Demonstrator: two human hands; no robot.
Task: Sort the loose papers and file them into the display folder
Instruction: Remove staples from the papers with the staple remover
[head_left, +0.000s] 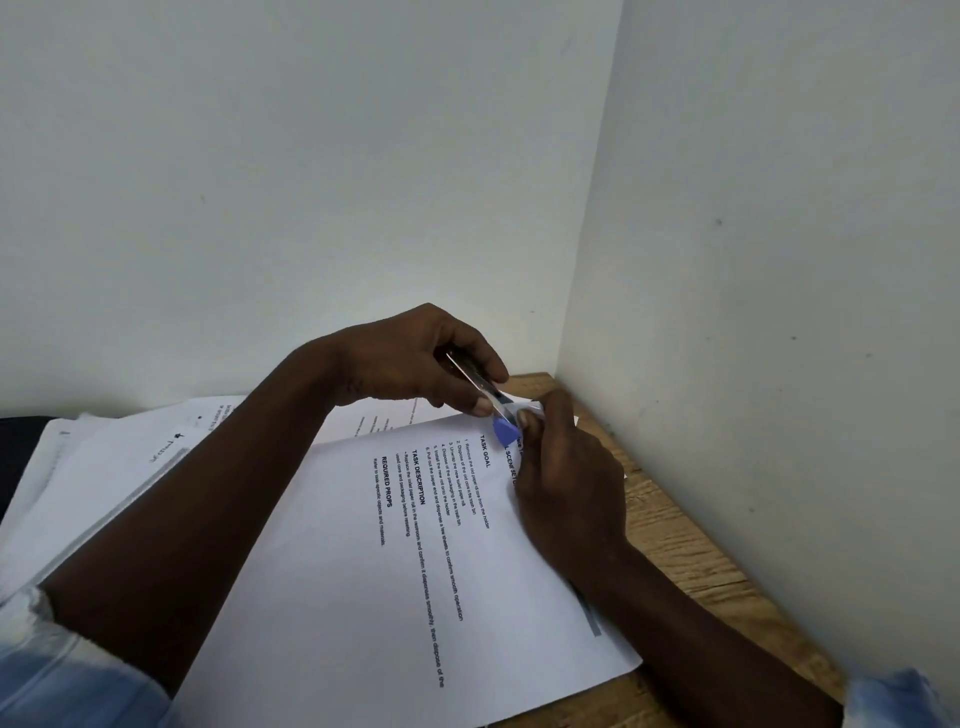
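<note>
Between the two hands, the far corner of the printed sheet (363, 571) lifts off the desk (675, 519), pinched by the right hand (566, 467). The left hand (415, 364) curls round a slim metal tool (483, 395), whose blue tip meets that corner beside the right thumb. From the pinch the white sheet spreads towards the person and under the left forearm. It carries black headings and numbered lines. Its head lies under the right hand, so its long axis runs right to left. More papers (104, 467) lie left of the grip.
</note>
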